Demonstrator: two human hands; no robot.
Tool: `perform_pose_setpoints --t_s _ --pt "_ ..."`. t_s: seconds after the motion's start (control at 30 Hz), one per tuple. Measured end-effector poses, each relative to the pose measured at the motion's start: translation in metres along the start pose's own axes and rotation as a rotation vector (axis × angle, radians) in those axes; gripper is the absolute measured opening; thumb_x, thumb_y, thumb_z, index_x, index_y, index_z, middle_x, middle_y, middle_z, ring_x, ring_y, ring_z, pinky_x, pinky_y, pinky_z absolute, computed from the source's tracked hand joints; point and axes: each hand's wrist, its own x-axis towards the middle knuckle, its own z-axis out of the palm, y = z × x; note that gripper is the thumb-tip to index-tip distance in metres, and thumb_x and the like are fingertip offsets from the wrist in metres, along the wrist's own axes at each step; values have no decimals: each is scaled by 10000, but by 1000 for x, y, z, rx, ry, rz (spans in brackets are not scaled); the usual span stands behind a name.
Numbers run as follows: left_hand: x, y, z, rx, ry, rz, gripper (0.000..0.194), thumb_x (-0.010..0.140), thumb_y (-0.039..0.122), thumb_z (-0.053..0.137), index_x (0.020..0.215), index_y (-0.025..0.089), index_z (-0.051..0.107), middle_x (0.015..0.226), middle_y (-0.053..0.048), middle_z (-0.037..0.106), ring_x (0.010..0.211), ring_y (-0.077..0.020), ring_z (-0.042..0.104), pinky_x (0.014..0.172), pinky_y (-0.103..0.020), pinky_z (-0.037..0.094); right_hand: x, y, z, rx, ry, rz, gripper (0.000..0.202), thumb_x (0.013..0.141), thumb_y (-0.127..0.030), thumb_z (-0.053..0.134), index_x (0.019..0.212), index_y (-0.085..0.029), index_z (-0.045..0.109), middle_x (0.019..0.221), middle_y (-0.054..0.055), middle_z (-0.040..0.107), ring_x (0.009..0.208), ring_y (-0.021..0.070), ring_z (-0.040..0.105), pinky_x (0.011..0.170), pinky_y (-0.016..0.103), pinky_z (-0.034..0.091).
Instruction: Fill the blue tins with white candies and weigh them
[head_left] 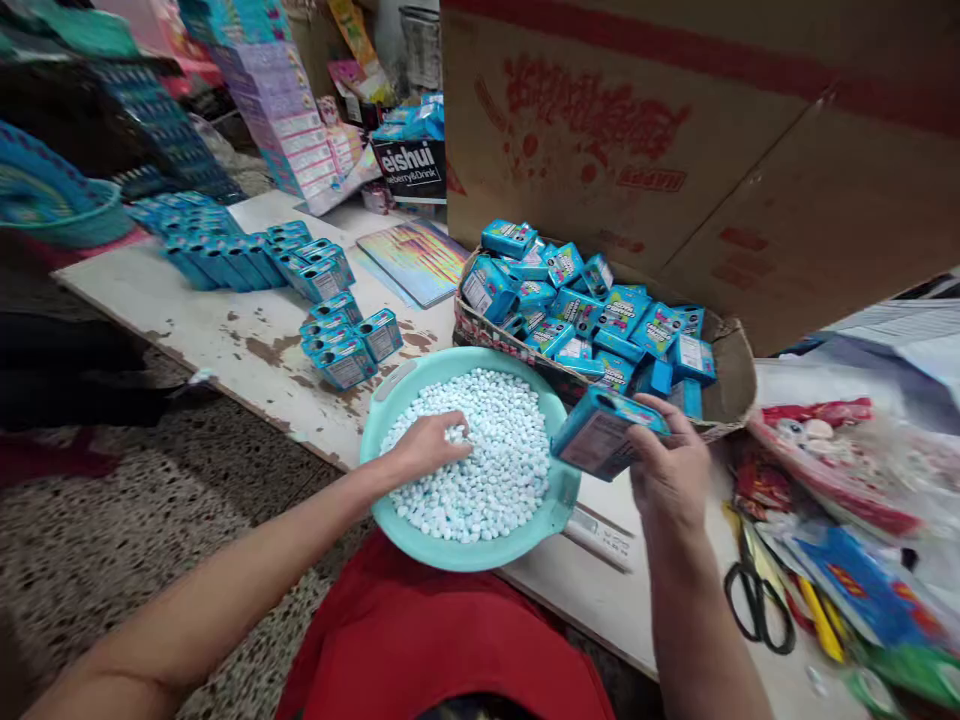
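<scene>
A turquoise plastic basin [397, 535] full of small white and pale-blue candies [487, 490] stands before me at the table's edge. My left hand [431, 445] is over the candies, its fingers curled and closed on a few of them. In my right hand [675, 460] is a small blue candy box [596, 435], tilted above the basin's right rim, with a dark opening showing in its top. Behind the basin, a low cardboard tray [731, 365] contains many more blue boxes [577, 310].
Several blue boxes [349, 340] stand upright left of the basin, with rows of others [232, 255] farther back. A big carton [675, 150] rises behind the tray. Scissors [757, 590], a yellow cutter [821, 620] and plastic bags [847, 450] lie at right.
</scene>
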Motion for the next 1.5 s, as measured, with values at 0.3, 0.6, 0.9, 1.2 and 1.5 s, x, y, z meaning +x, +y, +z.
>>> perform_pose_setpoints --t_s 0.3,0.6,0.9,1.2,1.5 --pt "-16 65 6 -949 135 56 333 686 369 731 839 213 480 623 51 535 405 -71 458 348 -166 275 -60 50 57 -286 -403 27 465 619 -390 824 1021 -227 652 942 14 691 819 183 631 753 312 512" --pt "-11 86 17 -1140 286 217 281 713 380 720 781 175 540 724 13 636 556 -113 612 553 -253 519 -73 37 74 -463 -401 -184 474 655 -460 798 1041 -225 656 978 32 694 869 209 638 837 361 498" --pt "-9 84 13 -1093 346 214 355 672 452 747 672 160 544 631 22 575 493 -93 568 465 -209 451 -74 34 77 -503 -387 -250 454 666 -464 799 1025 -228 655 962 24 696 844 203 642 817 357 505" --pt "-10 84 17 -1029 297 247 327 707 438 738 754 163 567 672 19 588 551 -94 589 535 -216 490 -74 33 76 -615 -431 -551 390 736 -443 764 1040 -238 631 970 41 686 912 220 638 826 372 506" --pt "-9 83 19 -1000 336 307 281 752 402 713 744 171 554 628 37 555 497 -67 512 492 -194 424 -73 35 78 -632 -441 -552 404 734 -441 769 1055 -240 629 983 38 696 918 217 649 822 361 505"
